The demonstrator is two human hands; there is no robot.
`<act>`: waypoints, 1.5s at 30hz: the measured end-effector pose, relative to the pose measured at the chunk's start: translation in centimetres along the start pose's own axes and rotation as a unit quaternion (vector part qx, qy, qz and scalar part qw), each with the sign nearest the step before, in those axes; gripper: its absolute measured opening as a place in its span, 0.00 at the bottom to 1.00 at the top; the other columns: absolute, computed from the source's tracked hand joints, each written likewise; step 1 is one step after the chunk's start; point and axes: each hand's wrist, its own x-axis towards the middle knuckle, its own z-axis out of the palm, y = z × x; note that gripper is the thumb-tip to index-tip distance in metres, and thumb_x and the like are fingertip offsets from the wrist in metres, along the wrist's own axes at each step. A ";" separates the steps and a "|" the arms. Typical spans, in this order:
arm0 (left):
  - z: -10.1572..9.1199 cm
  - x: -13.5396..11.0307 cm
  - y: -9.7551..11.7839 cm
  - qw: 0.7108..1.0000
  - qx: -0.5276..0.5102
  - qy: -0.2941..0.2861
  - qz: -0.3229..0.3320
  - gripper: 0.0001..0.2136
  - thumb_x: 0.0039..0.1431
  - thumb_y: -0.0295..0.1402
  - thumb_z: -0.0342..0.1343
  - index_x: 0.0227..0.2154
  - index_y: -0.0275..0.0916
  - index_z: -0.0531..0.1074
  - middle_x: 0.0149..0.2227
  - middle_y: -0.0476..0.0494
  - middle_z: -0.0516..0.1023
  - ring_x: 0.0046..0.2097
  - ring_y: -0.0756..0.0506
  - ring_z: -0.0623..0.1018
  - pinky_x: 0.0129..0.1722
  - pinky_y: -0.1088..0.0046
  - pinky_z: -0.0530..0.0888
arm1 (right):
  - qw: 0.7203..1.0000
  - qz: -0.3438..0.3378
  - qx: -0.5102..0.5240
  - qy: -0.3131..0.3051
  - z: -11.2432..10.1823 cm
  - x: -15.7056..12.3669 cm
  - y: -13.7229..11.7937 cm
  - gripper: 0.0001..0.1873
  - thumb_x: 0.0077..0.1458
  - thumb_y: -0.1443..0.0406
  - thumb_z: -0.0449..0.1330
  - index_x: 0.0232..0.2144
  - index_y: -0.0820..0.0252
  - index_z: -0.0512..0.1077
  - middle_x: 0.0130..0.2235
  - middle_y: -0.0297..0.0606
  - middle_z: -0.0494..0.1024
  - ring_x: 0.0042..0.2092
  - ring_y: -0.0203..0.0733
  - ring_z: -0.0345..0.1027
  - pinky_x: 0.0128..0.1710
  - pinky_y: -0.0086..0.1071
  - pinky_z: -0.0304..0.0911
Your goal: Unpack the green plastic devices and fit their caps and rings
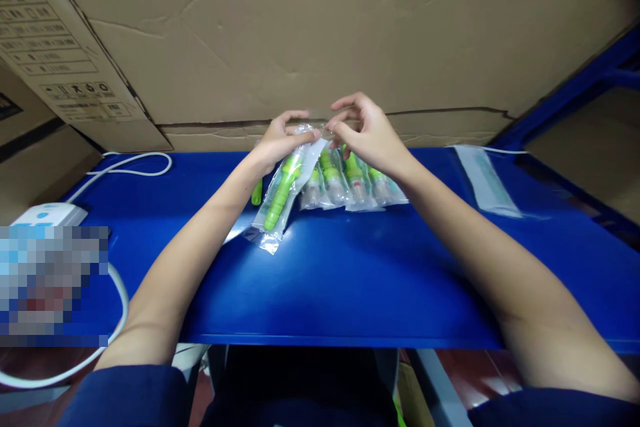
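Sleeves [127, 397] nearest, left hand [280, 141] grips bag [304, 170] containing green object [283, 192]; right hand's [367, 132] grip unclear.

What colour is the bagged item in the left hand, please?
The bagged item is bright green in the head view.

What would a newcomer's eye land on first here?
Probably the bagged bright green item near the middle, its upper end in the left hand, the right hand close by. Just right of it, more green-and-clear bagged items lie on the vivid blue table.
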 end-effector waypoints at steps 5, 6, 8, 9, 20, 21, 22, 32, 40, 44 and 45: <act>0.1 0.0 -0.1 1.000 0.007 0.016 0.006 0.26 0.49 0.31 0.67 0.52 0.39 0.68 0.34 0.46 0.80 0.40 0.43 0.82 0.49 0.60 0.77 | 0.998 -0.023 -0.044 0.037 -1.1 1.0 1.3 0.23 0.52 0.51 0.69 0.46 0.52 0.70 0.44 0.42 0.77 0.44 0.49 0.74 0.39 0.41 0.75; 0.1 0.0 -0.1 1.000 0.009 0.016 0.008 0.25 0.49 0.31 0.67 0.51 0.39 0.68 0.34 0.46 0.80 0.40 0.43 0.82 0.49 0.60 0.77 | 0.999 -0.018 -0.045 0.013 -1.2 1.1 1.3 0.24 0.51 0.49 0.70 0.44 0.53 0.71 0.42 0.42 0.77 0.43 0.48 0.74 0.39 0.41 0.75; 0.1 0.0 -0.1 1.000 0.011 0.012 0.010 0.26 0.48 0.30 0.68 0.51 0.38 0.68 0.34 0.46 0.80 0.40 0.43 0.82 0.48 0.61 0.77 | 0.998 -0.009 -0.043 -0.033 -1.1 0.9 1.2 0.24 0.49 0.46 0.70 0.41 0.54 0.73 0.39 0.41 0.78 0.40 0.47 0.74 0.37 0.41 0.76; 0.2 0.0 -0.1 1.000 0.010 0.012 0.012 0.26 0.48 0.30 0.68 0.51 0.38 0.69 0.34 0.46 0.80 0.40 0.43 0.82 0.47 0.62 0.77 | 0.998 -0.009 -0.040 -0.051 -1.1 0.8 1.0 0.25 0.50 0.44 0.69 0.40 0.54 0.74 0.37 0.41 0.78 0.39 0.47 0.74 0.37 0.41 0.76; 0.5 0.0 -0.1 0.999 -0.025 -0.029 0.029 0.25 0.45 0.23 0.66 0.49 0.34 0.70 0.35 0.44 0.83 0.39 0.45 0.83 0.45 0.67 0.77 | 0.980 0.119 0.088 -0.135 -0.1 0.5 0.7 0.22 0.65 0.46 0.57 0.35 0.60 0.72 0.36 0.44 0.78 0.35 0.40 0.77 0.32 0.30 0.76; 0.5 0.0 -0.1 0.999 -0.023 -0.030 0.034 0.26 0.44 0.23 0.66 0.49 0.34 0.70 0.35 0.44 0.83 0.38 0.45 0.83 0.45 0.67 0.77 | 0.970 0.148 0.108 -0.160 -0.1 0.5 0.7 0.22 0.65 0.47 0.56 0.35 0.61 0.72 0.35 0.44 0.79 0.34 0.39 0.78 0.31 0.29 0.75; 0.5 0.0 -0.1 0.999 -0.022 -0.030 0.038 0.26 0.44 0.23 0.67 0.49 0.34 0.70 0.34 0.45 0.82 0.38 0.45 0.83 0.45 0.67 0.77 | 0.960 0.173 0.124 -0.184 0.0 0.5 0.6 0.22 0.65 0.48 0.56 0.35 0.62 0.72 0.33 0.44 0.79 0.32 0.38 0.78 0.31 0.28 0.75; 0.3 0.1 -0.4 0.990 0.045 -0.087 0.104 0.34 0.39 0.31 0.73 0.52 0.36 0.69 0.43 0.41 0.79 0.47 0.43 0.80 0.50 0.66 0.75 | 0.934 0.203 0.144 -0.256 -0.1 0.4 0.8 0.26 0.62 0.47 0.60 0.27 0.63 0.76 0.31 0.46 0.82 0.28 0.34 0.76 0.25 0.22 0.70; 0.1 0.0 -0.2 0.968 0.147 -0.141 0.149 0.45 0.33 0.41 0.77 0.57 0.37 0.67 0.57 0.32 0.71 0.62 0.35 0.70 0.60 0.58 0.67 | 0.923 0.158 0.081 -0.342 -1.2 0.4 0.9 0.22 0.55 0.47 0.67 0.28 0.61 0.81 0.25 0.37 0.80 0.20 0.27 0.63 0.19 0.22 0.60; 0.2 -0.2 0.1 0.962 0.146 -0.176 0.149 0.49 0.30 0.45 0.78 0.59 0.38 0.66 0.59 0.31 0.71 0.63 0.34 0.69 0.63 0.56 0.64 | 0.918 0.157 0.061 -0.358 -1.6 0.6 1.4 0.20 0.53 0.48 0.68 0.29 0.60 0.81 0.21 0.33 0.76 0.19 0.27 0.61 0.18 0.23 0.57; 0.2 -0.3 0.3 0.964 0.135 -0.183 0.141 0.48 0.32 0.47 0.78 0.59 0.38 0.66 0.58 0.31 0.71 0.63 0.34 0.69 0.63 0.58 0.64 | 0.918 0.156 0.062 -0.359 -1.7 0.7 1.5 0.19 0.53 0.49 0.69 0.28 0.60 0.81 0.21 0.33 0.77 0.19 0.27 0.61 0.18 0.22 0.57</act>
